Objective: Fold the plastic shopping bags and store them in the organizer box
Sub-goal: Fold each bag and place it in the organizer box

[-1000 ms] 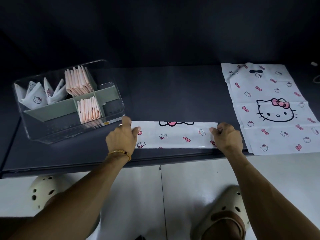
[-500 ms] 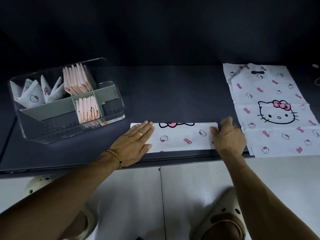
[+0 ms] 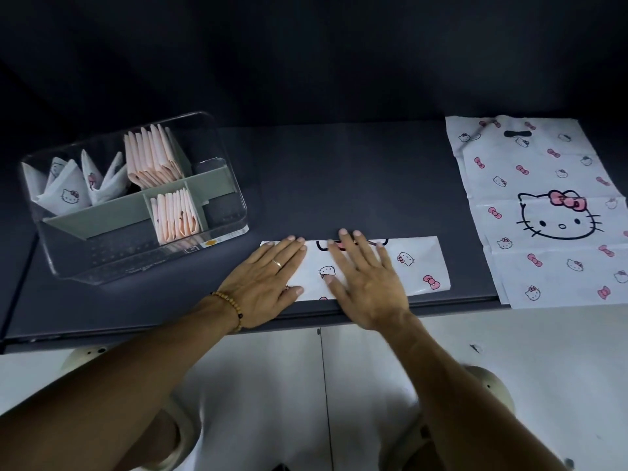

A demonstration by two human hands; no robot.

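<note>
Both hands lie flat, fingers straight and spread, neither one gripping anything. Left hand (image 3: 263, 277) presses the left end of the folded bag strip (image 3: 413, 266). Right hand (image 3: 363, 277) presses its middle, just beside the left. The strip is a long white band with cat and bow print, lying low centre of the frame, close to the near edge of the dark surface (image 3: 339, 171). Its right end is uncovered.

Organizer box (image 3: 234, 198), clear-walled, sits at upper left, near the strip's left end but apart from it. Inside are white folded bags (image 3: 71, 188) in the left compartment and pink folded bags (image 3: 153, 161) in two others, standing on edge. An unfolded bag (image 3: 543, 212) lies flat at right, its lower edge overhanging the surface.

Step in hand, judged: smoothing the lengthwise fold before the strip is folded smaller.

Risks:
- Plastic film is slick and springy. Once the palms lift, the layers may fan open, so the crease needs firm pressure along the whole length, including the free right end.
- Air trapped between layers could puff the strip and skew later folds.
- The strip lies close to the near edge, so a stroke toward the body could slide it off.
- The overhanging bag at right could slip to the floor (image 3: 543, 368) if brushed by the right forearm.
</note>
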